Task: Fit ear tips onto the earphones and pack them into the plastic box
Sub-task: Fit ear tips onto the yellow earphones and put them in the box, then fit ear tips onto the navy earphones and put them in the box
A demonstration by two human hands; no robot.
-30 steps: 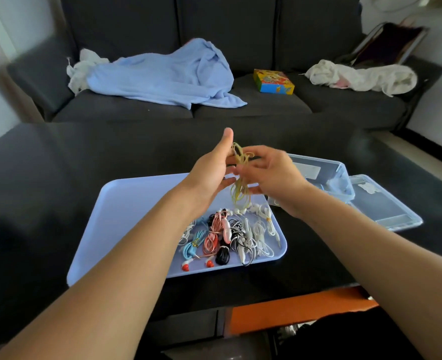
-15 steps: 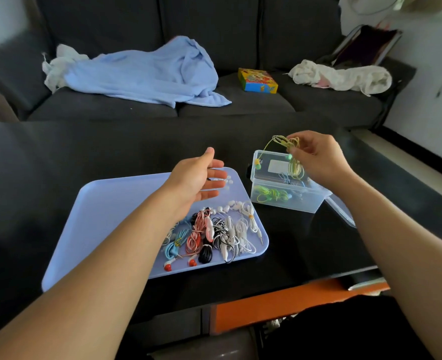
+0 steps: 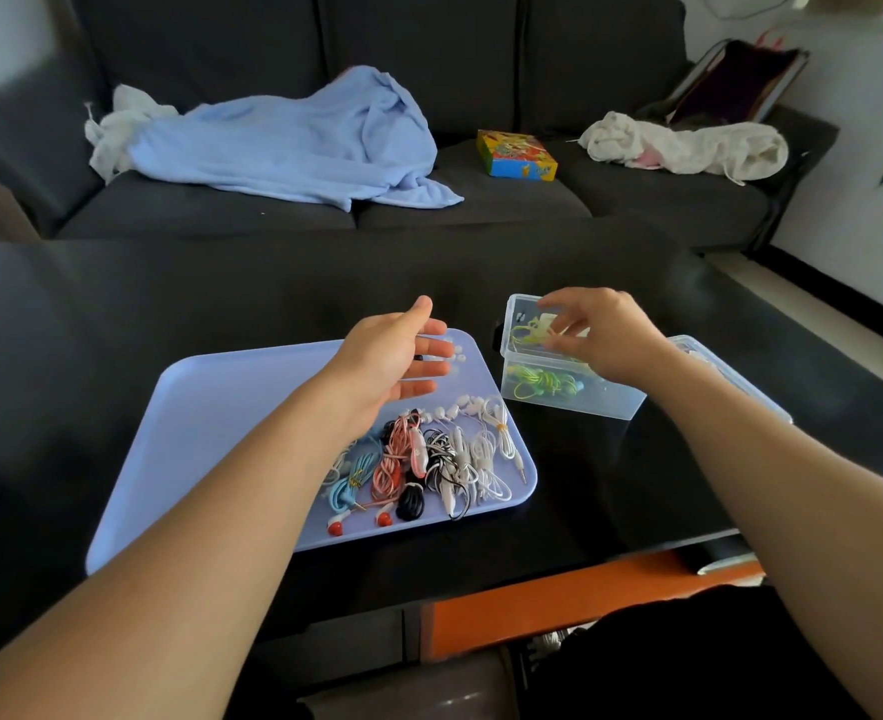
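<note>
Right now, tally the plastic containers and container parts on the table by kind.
Blue tray: 1
Clear box: 1
Clear lid, lying off the box and partly hidden behind the right forearm: 1
Total: 3

place: home living room | cues: dark sofa (image 3: 429, 210), blue blanket (image 3: 294, 142), coffee table (image 3: 221, 293)

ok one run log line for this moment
step: packing | right hand: lowering yellow earphones into plastic box | left hand: open above tray | remaining: earphones on tray
</note>
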